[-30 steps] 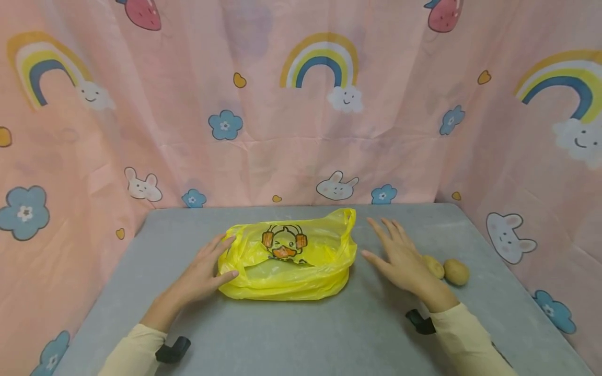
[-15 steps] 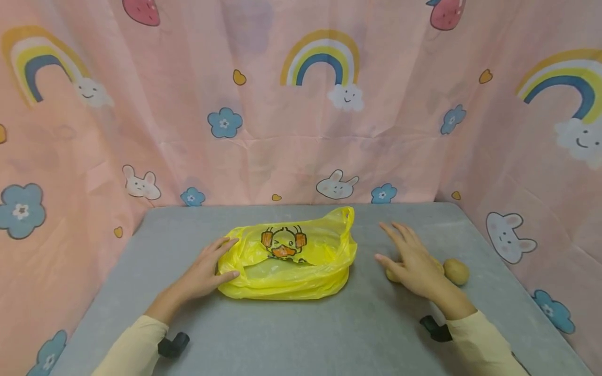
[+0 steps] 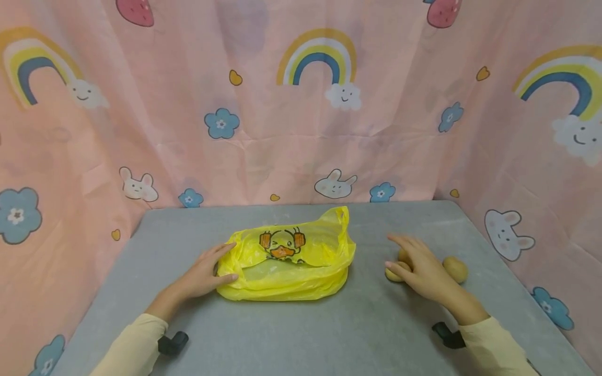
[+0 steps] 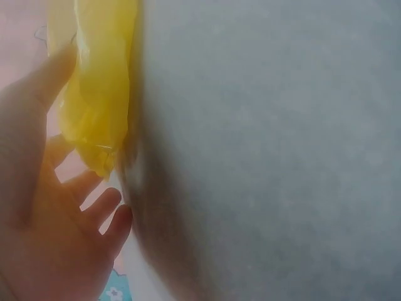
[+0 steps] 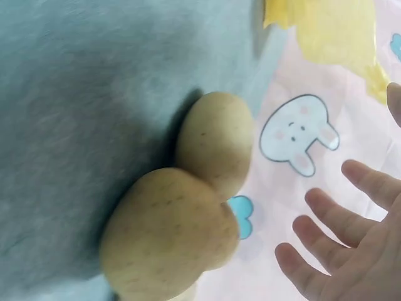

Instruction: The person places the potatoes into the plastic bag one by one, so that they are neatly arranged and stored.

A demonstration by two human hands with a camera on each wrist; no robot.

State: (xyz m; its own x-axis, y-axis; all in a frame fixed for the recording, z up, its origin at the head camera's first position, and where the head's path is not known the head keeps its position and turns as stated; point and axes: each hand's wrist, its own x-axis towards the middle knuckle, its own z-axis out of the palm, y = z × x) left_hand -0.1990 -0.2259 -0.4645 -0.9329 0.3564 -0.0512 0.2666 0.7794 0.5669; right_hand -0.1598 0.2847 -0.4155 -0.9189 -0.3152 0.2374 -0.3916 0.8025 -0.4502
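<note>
A yellow plastic bag with a cartoon duck face printed on top lies mid-table, its contents hidden. My left hand touches the bag's left end, thumb at the near side and fingers spread toward the far side. In the left wrist view the loosely bent fingers stand beside the crumpled plastic. My right hand hovers over several potatoes right of the bag, holding none. One potato shows beneath its thumb, and another sits to the right of the hand. Close together in the right wrist view are a big potato and a smaller one.
The grey table is enclosed by a pink curtain printed with rainbows, rabbits and flowers at the back and both sides. A black wrist mount is on the left forearm, and another black mount is on the right.
My right hand has moved right, away from the bag and over the potatoes, uncovering the one nearest the bag. My left hand has stayed at the bag's left end.
</note>
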